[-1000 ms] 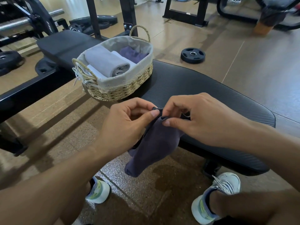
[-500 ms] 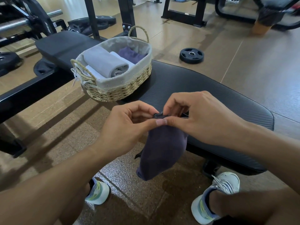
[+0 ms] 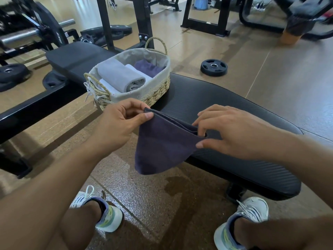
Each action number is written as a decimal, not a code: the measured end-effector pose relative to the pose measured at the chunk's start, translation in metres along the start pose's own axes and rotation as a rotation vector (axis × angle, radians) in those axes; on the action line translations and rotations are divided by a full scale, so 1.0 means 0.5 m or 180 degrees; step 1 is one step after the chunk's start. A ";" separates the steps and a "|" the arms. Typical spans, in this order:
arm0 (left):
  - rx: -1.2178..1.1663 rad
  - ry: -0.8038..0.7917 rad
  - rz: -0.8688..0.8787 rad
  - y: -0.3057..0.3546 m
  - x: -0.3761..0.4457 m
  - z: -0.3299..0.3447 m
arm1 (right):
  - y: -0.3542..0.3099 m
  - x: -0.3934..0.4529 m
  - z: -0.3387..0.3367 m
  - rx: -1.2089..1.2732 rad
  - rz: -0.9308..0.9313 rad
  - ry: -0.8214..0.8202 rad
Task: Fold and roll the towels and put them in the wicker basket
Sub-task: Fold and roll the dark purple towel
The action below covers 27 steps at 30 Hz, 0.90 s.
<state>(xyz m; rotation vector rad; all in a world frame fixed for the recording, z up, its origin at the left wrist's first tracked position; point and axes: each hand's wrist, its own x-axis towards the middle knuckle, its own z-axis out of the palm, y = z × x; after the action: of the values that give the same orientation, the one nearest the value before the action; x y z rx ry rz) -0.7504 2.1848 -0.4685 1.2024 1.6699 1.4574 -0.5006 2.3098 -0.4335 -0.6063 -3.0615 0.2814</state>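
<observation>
Your fingers (image 3: 146, 115) pinch the top edge of a dark navy towel (image 3: 162, 147): the thumb and forefinger of your left hand (image 3: 119, 127) close on its left corner, and your right hand (image 3: 228, 130) grips the right corner, thumb below the edge and fingertips curled over it. The two hands are apart, so the top edge runs taut between them. The towel appears doubled, with layered edges along the top, and it hangs down to a rounded fold in front of the near edge of a black padded bench (image 3: 234, 109).

Nearest to you, at the bottom of the view, your two feet in white trainers (image 3: 252, 210) stand on a brown speckled floor (image 3: 144, 195), one to the left and one to the right of the hanging towel.

Further away, on the bench just beyond your left hand, sits the wicker basket (image 3: 158, 91) with a grey cloth liner and rope handles. Inside it lie a rolled grey towel (image 3: 120, 76), a white towel (image 3: 108, 86) beneath and beside it, and a purple towel (image 3: 147, 68) at the far end.

Beyond the basket, to the right, a black weight plate (image 3: 213, 67) lies flat on the floor. Far left, a barbell (image 3: 18, 37) rests on a rack, with more plates on the floor nearby.
</observation>
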 end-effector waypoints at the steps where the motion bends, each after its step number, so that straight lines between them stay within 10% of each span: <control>1: 0.0103 0.0022 0.0010 -0.001 0.002 -0.003 | -0.001 -0.001 -0.001 0.0287 0.0130 0.0211; 7: 0.0384 -0.0196 -0.0016 0.005 0.003 -0.012 | 0.003 0.007 -0.006 0.1893 0.0929 0.0891; 13: 0.0520 -0.0480 -0.0565 0.001 -0.005 0.001 | -0.012 -0.002 -0.009 0.1611 0.0891 -0.0321; 20: -0.0041 -0.0568 -0.0869 0.027 -0.029 0.032 | -0.115 -0.018 0.029 0.1385 0.0102 -0.0351; 27: 0.2478 -0.1107 0.0373 0.015 -0.061 0.007 | -0.125 -0.006 0.054 0.0809 -0.0513 -0.1445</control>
<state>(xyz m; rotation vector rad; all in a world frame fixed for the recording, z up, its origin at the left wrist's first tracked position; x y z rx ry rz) -0.7334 2.1587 -0.4657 1.8540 1.9873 0.5733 -0.5226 2.2470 -0.4489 -0.3140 -3.3792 0.9010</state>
